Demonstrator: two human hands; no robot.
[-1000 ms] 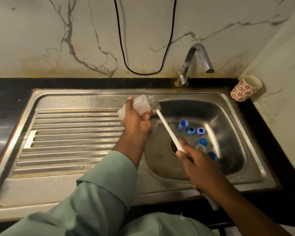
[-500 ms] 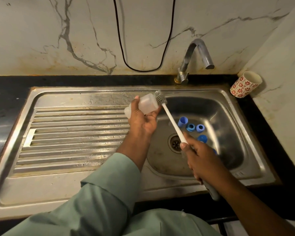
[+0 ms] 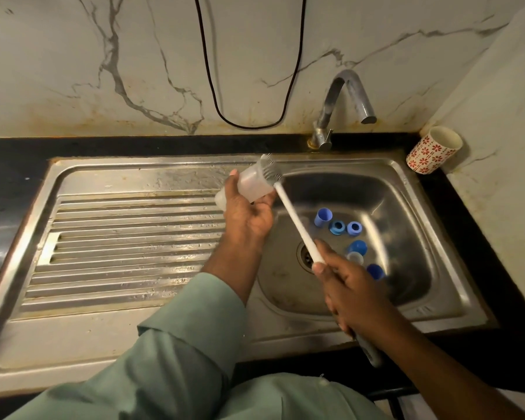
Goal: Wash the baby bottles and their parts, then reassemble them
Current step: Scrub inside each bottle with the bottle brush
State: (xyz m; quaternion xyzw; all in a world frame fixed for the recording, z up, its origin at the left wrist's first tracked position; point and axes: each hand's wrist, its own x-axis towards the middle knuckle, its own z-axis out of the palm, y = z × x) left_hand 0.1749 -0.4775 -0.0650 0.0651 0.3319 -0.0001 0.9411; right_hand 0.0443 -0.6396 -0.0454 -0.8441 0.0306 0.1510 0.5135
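Observation:
My left hand [image 3: 247,212] grips a clear baby bottle [image 3: 250,184] on its side above the left rim of the sink basin, mouth toward the right. My right hand [image 3: 350,286] holds a white bottle brush [image 3: 294,219] by its handle. The brush's bristle head sits at the bottle's mouth. Several blue bottle parts [image 3: 344,227] and a clear teat [image 3: 355,257] lie in the basin to the right of the drain [image 3: 305,257].
A steel sink [image 3: 455,262] has a ribbed draining board [image 3: 128,241] on the left. The tap [image 3: 346,101] is off at the back. A red-patterned cup [image 3: 434,150] leans in the right corner. A black cable [image 3: 249,124] hangs on the marble wall.
The brush head has slid along the bottle's mouth, and both hands have shifted slightly up and right over the sink.

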